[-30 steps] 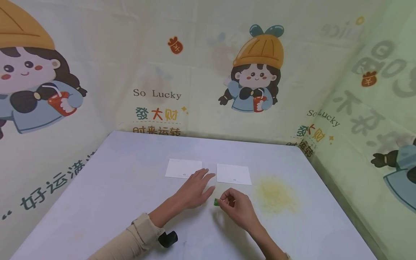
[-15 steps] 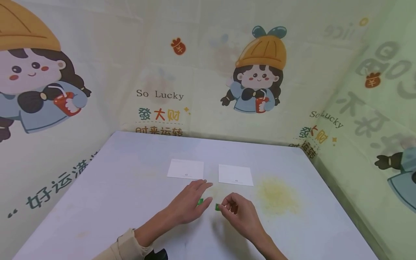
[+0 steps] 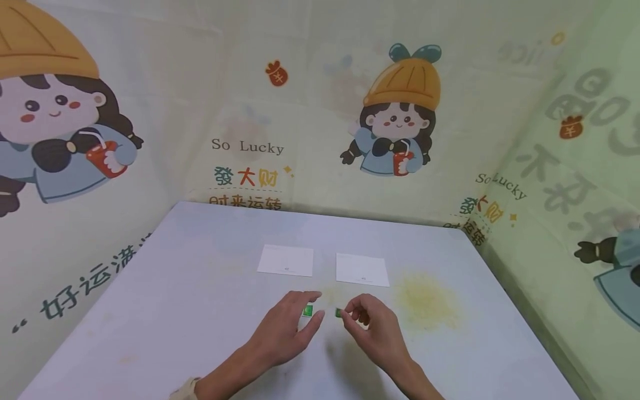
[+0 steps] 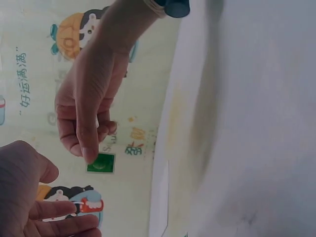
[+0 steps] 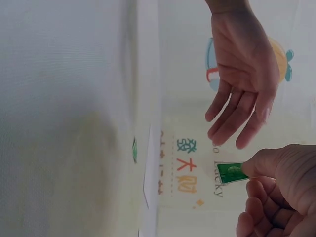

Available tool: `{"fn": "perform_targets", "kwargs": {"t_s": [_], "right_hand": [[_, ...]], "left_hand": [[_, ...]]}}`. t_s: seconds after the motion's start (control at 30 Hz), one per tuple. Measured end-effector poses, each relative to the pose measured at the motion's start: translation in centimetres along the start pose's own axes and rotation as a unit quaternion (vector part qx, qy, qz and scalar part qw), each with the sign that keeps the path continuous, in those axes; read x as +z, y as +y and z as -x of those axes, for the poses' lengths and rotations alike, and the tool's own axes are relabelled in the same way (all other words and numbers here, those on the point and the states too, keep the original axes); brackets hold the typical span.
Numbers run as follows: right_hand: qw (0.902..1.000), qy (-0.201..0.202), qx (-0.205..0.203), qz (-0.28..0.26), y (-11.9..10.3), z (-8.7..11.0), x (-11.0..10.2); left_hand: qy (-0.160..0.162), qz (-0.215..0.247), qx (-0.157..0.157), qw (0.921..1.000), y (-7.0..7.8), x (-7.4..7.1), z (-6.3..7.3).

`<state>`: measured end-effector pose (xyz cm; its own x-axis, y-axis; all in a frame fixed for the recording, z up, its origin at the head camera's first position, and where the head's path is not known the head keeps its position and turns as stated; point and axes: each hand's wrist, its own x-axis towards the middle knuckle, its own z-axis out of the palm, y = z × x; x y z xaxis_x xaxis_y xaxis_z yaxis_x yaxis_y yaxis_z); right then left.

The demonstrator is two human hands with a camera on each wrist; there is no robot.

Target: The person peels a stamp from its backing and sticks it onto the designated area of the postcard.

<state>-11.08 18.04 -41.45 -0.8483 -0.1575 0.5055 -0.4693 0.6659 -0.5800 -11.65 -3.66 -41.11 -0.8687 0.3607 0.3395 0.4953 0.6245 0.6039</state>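
Observation:
My right hand (image 3: 375,325) pinches a small green stamp (image 5: 231,172) with a pale border and a round motif between thumb and forefinger. It is held up above the table. My left hand (image 3: 287,328) is just left of it, fingers extended and thumb apart, with nothing in its grasp. A second green stamp (image 3: 308,311) lies on the table, seen between the left thumb and forefinger in the head view. Beyond the hands lie two white cards with small print, a left card (image 3: 285,259) and a right card (image 3: 362,269).
The white table (image 3: 175,311) carries a yellow stain (image 3: 427,300) to the right of the hands. Cloth walls with printed cartoon figures close off its back and sides. A dark device (image 4: 177,7) sits on the right wrist.
My left hand has drawn back from the left card toward me, uncovering the card and the stamp on the table. The right hand keeps its pinch on the other stamp, shifting only slightly.

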Motion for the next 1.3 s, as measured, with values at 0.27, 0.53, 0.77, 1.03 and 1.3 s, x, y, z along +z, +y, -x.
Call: {"fn": "perform_targets", "kwargs": {"t_s": [0.27,0.53,0.77,1.03,1.3], "right_hand": [[0.9862,0.069,-0.129,0.078,-0.4,0.0,0.6],[0.9635,0.108,-0.222,0.104,-0.7,-0.3,0.8],[0.9477,0.118,-0.268,0.127,-0.9,-0.3,0.9],[0.9371,0.119,-0.295,0.143,-0.9,-0.2,1.1],[0.9328,0.115,-0.309,0.146,-0.9,-0.1,1.3]], "left_hand": [[-0.012,0.169,-0.031,0.9851,-0.2,0.0,0.1],[-0.047,0.283,-0.108,0.9518,0.0,0.2,-0.3],[-0.041,0.314,-0.106,0.9426,0.4,0.5,-0.4],[-0.035,0.322,-0.117,0.9387,0.5,0.6,-0.5],[-0.031,0.339,-0.131,0.9310,0.6,0.7,-0.5]]}}
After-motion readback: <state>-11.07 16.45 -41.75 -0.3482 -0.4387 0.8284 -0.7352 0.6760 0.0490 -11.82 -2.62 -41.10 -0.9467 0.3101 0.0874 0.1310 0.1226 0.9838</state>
